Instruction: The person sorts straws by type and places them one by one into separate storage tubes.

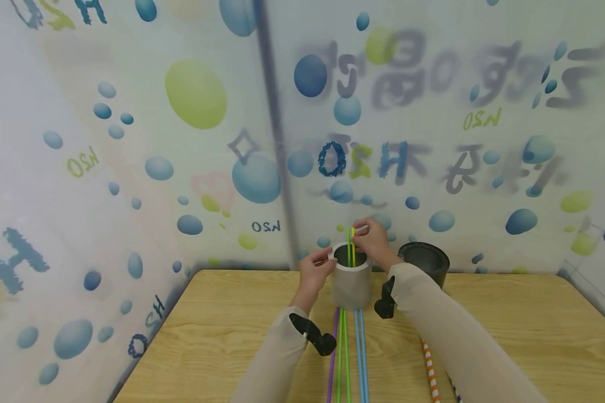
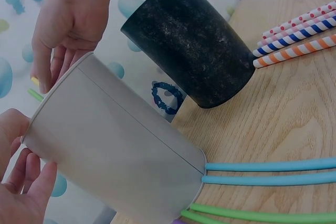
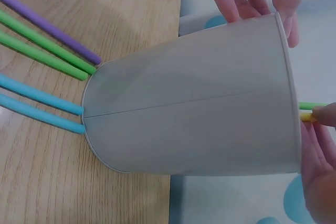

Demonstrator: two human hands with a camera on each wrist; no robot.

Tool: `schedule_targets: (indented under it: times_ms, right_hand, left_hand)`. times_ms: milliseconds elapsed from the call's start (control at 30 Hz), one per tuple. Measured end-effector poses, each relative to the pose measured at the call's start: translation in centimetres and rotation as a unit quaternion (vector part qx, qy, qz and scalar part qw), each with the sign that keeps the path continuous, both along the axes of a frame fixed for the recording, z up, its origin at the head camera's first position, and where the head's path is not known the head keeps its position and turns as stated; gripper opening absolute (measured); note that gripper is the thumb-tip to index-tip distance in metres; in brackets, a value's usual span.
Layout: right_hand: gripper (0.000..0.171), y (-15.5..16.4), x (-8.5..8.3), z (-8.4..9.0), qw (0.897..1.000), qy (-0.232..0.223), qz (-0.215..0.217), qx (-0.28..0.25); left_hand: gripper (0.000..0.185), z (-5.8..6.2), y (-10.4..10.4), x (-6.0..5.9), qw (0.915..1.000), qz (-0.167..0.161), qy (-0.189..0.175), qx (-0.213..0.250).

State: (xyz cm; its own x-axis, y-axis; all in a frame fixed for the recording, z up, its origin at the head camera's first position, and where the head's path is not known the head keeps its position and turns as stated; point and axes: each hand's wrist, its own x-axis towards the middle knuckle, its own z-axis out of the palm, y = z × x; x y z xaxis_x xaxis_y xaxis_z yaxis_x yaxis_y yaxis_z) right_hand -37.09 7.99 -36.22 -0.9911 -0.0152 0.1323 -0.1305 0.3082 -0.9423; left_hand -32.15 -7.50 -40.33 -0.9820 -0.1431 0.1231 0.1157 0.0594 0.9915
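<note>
A light grey cup stands upright near the table's back edge. My left hand grips its rim on the left side, with several fingers against the outer wall. Over the opening, my right hand pinches the upper end of a yellow straw. Beside it a green straw stands in the cup and sticks out above the rim. The lower ends of both straws are hidden inside the cup. In the right wrist view, the thumb of my right hand presses on the yellow straw just past the rim.
A black cup stands right of the grey one, partly behind my right forearm. In front of the grey cup lie a purple straw, green straws and blue straws. Patterned paper straws lie before the black cup. A printed wall rises behind.
</note>
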Motion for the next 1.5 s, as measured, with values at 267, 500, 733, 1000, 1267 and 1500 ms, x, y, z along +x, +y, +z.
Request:
schedule_targets:
  times_ms: [267,500,733,1000,1267,1500]
  right_hand:
    - [0.026,-0.2,0.1,0.3,1.0,-0.007,-0.011,0.0]
    - [0.026,-0.4,0.2,0.6,1.0,-0.016,-0.014,0.006]
    - [0.026,-0.2,0.0,0.7,0.999,-0.028,-0.018,-0.003]
    - [0.029,0.0,0.3,1.4,1.0,-0.021,-0.006,-0.019]
    - [0.032,0.6,1.3,2.3,0.998,-0.028,0.057,-0.017]
    - [0.029,0.9,2.5,3.0,0.994,-0.038,0.104,0.005]
  left_hand:
    - [0.033,0.2,0.0,0.0,0.9999,-0.008,-0.007,0.004]
    - [0.033,0.1,0.0,0.2,0.9999,-0.001,-0.01,-0.005]
    - [0.033,0.0,0.1,0.2,1.0,0.0,-0.008,-0.003]
    - [0.033,-0.2,0.1,0.0,1.0,0.003,-0.005,-0.006]
    - [0.033,0.1,0.1,0.1,0.9998,0.007,-0.009,-0.016]
    - [0.033,0.2,0.1,0.3,0.9999,0.012,-0.002,-0.013]
